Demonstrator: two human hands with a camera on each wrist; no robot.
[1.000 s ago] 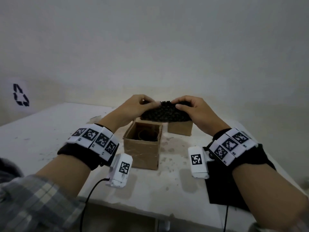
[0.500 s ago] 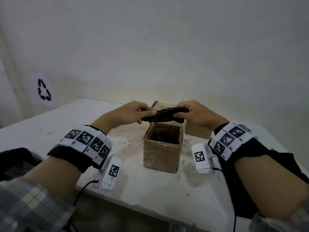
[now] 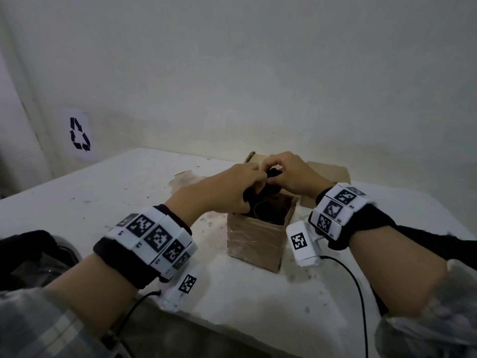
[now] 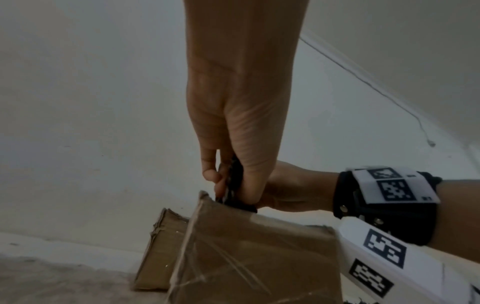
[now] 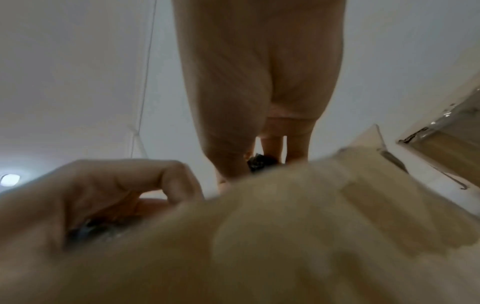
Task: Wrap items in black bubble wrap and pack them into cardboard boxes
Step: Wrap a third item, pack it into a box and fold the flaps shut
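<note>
A bundle of black bubble wrap sits at the mouth of an open cardboard box in the middle of the table. My left hand grips its left end and my right hand grips its right end, fingers curled over it. The left wrist view has the left hand pinching the black wrap at the top edge of the box. A scrap of the wrap peeks between fingers in the right wrist view. Something round lies inside the box, mostly hidden.
A second cardboard box stands behind the first, near the wall. A black sheet lies under my right forearm. The white table has a scuffed top. A dark bag sits at the left edge.
Both hands came together and went down, bringing the black bundle from above the box to its opening. The bundle now looks squeezed and mostly covered by the hands.
</note>
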